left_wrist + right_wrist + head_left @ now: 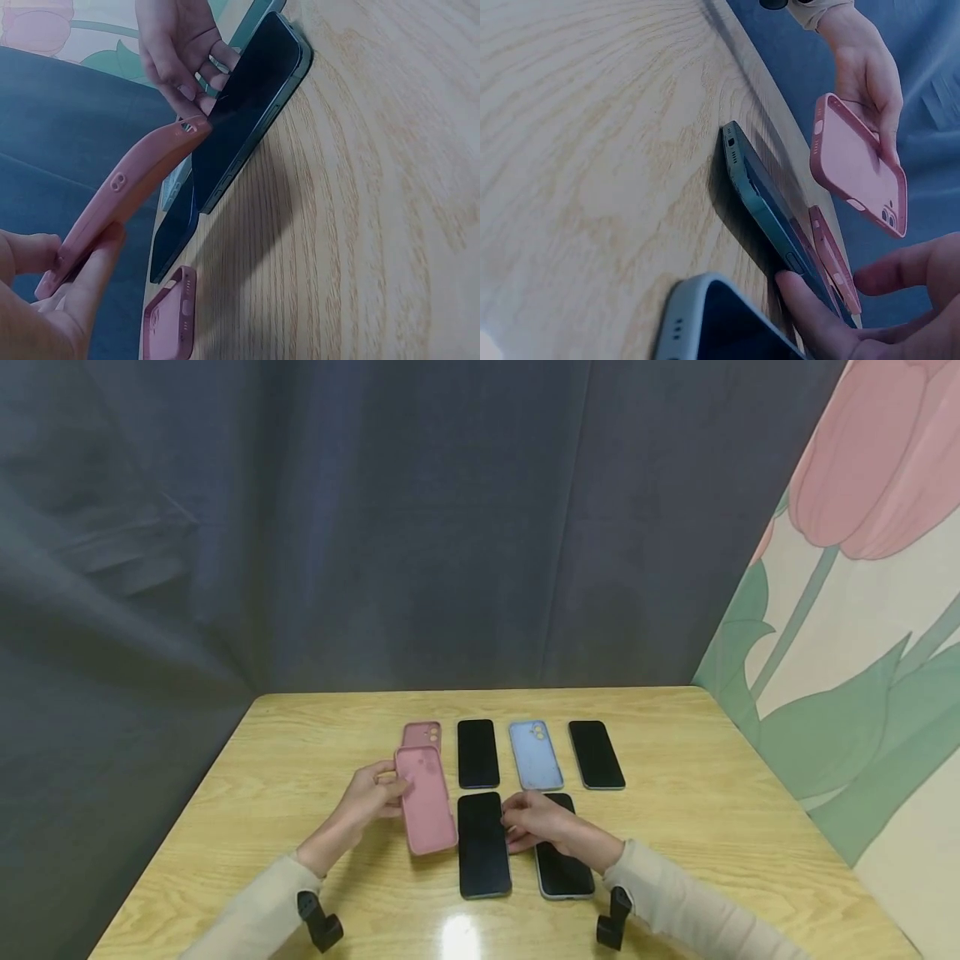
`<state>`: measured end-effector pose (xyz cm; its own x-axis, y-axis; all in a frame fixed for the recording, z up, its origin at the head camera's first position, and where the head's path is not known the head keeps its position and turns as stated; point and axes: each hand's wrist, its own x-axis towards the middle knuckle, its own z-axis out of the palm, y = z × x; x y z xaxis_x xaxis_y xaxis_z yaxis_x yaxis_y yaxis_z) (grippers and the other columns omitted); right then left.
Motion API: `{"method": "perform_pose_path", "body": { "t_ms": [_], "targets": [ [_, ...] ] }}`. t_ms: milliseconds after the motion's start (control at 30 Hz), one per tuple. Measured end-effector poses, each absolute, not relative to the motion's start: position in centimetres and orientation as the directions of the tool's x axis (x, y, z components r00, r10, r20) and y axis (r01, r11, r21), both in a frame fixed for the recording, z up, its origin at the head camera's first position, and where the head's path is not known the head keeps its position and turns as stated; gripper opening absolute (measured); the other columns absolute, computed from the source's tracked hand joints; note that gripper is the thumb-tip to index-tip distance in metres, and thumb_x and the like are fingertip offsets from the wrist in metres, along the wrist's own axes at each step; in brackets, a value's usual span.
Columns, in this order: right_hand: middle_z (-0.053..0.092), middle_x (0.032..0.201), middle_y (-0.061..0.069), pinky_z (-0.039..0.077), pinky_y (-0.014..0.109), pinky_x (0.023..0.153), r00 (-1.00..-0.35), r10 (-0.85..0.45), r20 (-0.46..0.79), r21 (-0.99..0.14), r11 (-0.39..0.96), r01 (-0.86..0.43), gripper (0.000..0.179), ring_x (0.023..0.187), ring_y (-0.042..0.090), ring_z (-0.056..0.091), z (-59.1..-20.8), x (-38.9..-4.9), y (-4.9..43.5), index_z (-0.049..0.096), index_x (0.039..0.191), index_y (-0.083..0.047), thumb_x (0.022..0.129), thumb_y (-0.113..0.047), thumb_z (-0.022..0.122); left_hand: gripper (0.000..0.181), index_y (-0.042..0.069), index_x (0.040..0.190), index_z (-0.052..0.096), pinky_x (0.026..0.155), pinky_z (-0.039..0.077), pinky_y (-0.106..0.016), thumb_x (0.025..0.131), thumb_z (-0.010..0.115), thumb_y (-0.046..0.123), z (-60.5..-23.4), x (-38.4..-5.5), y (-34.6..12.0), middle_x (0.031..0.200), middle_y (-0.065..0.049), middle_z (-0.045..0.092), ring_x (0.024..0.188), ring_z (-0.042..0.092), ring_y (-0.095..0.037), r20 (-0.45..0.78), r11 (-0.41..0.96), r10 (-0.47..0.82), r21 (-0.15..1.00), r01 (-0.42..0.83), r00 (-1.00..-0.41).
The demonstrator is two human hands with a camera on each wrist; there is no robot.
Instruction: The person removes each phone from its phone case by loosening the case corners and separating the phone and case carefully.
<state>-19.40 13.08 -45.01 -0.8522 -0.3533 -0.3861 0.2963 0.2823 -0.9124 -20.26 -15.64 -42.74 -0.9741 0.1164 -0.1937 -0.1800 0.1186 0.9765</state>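
My left hand (378, 789) holds a pink phone case (426, 802) off the table, its hollow side facing up. In the left wrist view, the thumb and fingers (94, 285) pinch one edge of this case. Beside it lies a dark phone (483, 845), screen up. My right hand (536, 818) is at that phone's right edge, and in the right wrist view a fingertip (795, 289) touches the phone's side; the fingers are not closed round it. Under the right hand and wrist lies another phone (564, 868), partly covered.
A second pink case (420, 733) lies behind the held one, partly hidden. Along the back row are a black phone (477, 753), a light blue case (536, 756) and another black phone (596, 755). A dark curtain (450, 527) hangs behind the wooden table (697, 827).
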Motion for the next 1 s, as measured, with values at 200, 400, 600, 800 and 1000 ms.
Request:
{"method": "perform_pose_path", "body": {
  "t_ms": [200,400,600,800,1000],
  "targets": [
    [0.060,0.107,0.024,0.059,0.038,0.072,-0.860,-0.354,-0.369,-0.918,0.281,0.278,0.046,0.080,0.026,0.066,-44.5,-19.2,13.1,0.035,0.132,0.016,0.093,-0.001,0.052,0.049,-0.013,0.141,0.040,0.080,0.058,-0.039,0.098,0.055,0.005,-42.6,-20.4,-15.8,0.110,-0.024,0.067,0.095,0.069,-0.031,-0.194,0.140,0.132,0.975,-0.175,-0.972],
    [0.061,0.108,0.024,0.059,0.039,0.074,-0.857,-0.361,-0.368,-0.916,0.300,0.267,0.048,0.082,0.028,0.066,-44.5,-19.0,13.3,0.034,0.132,0.016,0.092,-0.001,0.053,0.045,-0.013,0.138,0.044,0.080,0.058,-0.039,0.097,0.055,0.005,-42.9,-20.3,-16.0,0.105,-0.023,0.069,0.089,0.069,-0.029,-0.198,0.146,0.149,0.973,-0.176,-0.969],
    [0.060,0.110,0.024,0.059,0.040,0.076,-0.856,-0.364,-0.367,-0.914,0.313,0.259,0.050,0.086,0.029,0.066,-44.5,-18.9,13.2,0.034,0.133,0.016,0.091,0.001,0.055,0.044,-0.014,0.136,0.045,0.081,0.058,-0.040,0.097,0.055,0.004,-43.2,-20.1,-16.2,0.103,-0.022,0.070,0.090,0.070,-0.030,-0.209,0.142,0.166,0.972,-0.186,-0.964],
    [0.060,0.107,0.025,0.059,0.040,0.076,-0.851,-0.380,-0.363,-0.917,0.309,0.253,0.049,0.086,0.029,0.066,-44.4,-18.8,13.3,0.033,0.132,0.016,0.090,0.001,0.054,0.043,-0.013,0.136,0.045,0.083,0.057,-0.041,0.098,0.054,0.006,-43.3,-19.9,-16.7,0.104,-0.019,0.070,0.094,0.069,-0.030,-0.210,0.164,0.195,0.970,-0.179,-0.958],
    [0.058,0.106,0.025,0.058,0.040,0.078,-0.840,-0.389,-0.380,-0.912,0.310,0.269,0.050,0.088,0.032,0.067,-44.3,-18.8,13.5,0.034,0.132,0.015,0.089,0.002,0.055,0.043,-0.013,0.135,0.046,0.082,0.057,-0.041,0.098,0.055,0.006,-43.5,-19.8,-16.8,0.103,-0.018,0.070,0.094,0.069,-0.029,-0.233,0.177,0.208,0.964,-0.197,-0.950]
  ]
}}
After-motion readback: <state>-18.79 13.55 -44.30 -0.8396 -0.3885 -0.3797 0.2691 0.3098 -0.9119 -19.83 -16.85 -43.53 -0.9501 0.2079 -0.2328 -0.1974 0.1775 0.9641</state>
